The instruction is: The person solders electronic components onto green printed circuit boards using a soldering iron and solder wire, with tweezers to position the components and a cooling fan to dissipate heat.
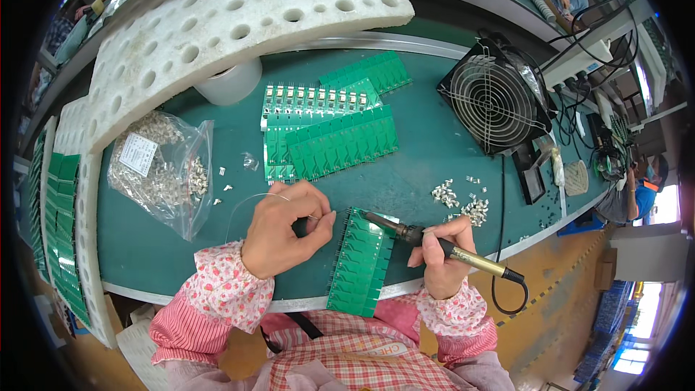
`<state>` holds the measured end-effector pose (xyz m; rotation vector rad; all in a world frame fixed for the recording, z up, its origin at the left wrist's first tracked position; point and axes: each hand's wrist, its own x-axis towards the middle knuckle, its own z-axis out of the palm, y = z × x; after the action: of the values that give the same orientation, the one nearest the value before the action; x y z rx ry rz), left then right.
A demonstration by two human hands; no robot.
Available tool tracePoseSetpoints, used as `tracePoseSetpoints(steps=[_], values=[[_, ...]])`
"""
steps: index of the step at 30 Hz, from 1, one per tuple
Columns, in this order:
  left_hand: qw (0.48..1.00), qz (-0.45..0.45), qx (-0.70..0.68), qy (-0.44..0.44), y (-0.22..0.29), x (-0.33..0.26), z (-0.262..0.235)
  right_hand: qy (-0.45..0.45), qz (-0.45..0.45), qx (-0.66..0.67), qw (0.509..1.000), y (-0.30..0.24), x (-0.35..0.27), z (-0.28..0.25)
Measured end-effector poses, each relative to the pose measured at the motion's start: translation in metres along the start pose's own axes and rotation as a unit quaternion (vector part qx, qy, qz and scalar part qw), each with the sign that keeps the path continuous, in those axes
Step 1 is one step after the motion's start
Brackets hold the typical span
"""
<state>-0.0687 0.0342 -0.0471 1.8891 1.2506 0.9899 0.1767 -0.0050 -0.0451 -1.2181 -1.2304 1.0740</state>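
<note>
The left hand (pixel 284 228) has its thumb and forefinger pressed together, pinching a thin, silvery length of wire (pixel 255 196) that loops out behind the knuckles toward the left. The right hand (pixel 445 253) is curled around a soldering iron (pixel 474 259) with a brass-coloured handle, a black grip and a dark metal barrel. The iron's tip points left over the far end of a long green circuit board (pixel 360 268); whether they touch, I cannot tell.

That board lies between the two hands on the dark green table (pixel 427 159), its near end reaching over the metal-trimmed front edge. Beyond it, several more green boards (pixel 344 145) overlap in a loose stack. A clear plastic bag (pixel 190 206) full of small white-and-metal components lies to the left, near a white foam slab (pixel 210 40) pierced with round holes. To the right of the boards sit loose heaps of little white components (pixel 474 211), and farther back stands a square black fan (pixel 494 98) with a round wire guard.
</note>
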Motion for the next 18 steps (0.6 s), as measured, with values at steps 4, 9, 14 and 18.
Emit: tracePoseSetpoints(steps=[4,9,14,18], values=[[1.000,0.008,-0.004,-0.014,-0.0004,-0.0010,-0.0004,-0.002,-0.001,0.011,1.000,0.0001,0.0010,0.0012],[1.000,0.002,0.000,-0.028,-0.0022,-0.0008,0.0015,-0.011,0.012,0.003,1.000,0.0006,0.0013,-0.0003],[1.000,0.006,0.005,-0.028,-0.0016,-0.0007,0.0025,-0.019,0.011,0.001,1.000,-0.0005,0.0031,0.0019],[0.999,0.010,0.024,-0.028,-0.0022,0.0005,0.0050,-0.029,0.009,0.000,1.000,0.0011,0.0029,0.0000]])
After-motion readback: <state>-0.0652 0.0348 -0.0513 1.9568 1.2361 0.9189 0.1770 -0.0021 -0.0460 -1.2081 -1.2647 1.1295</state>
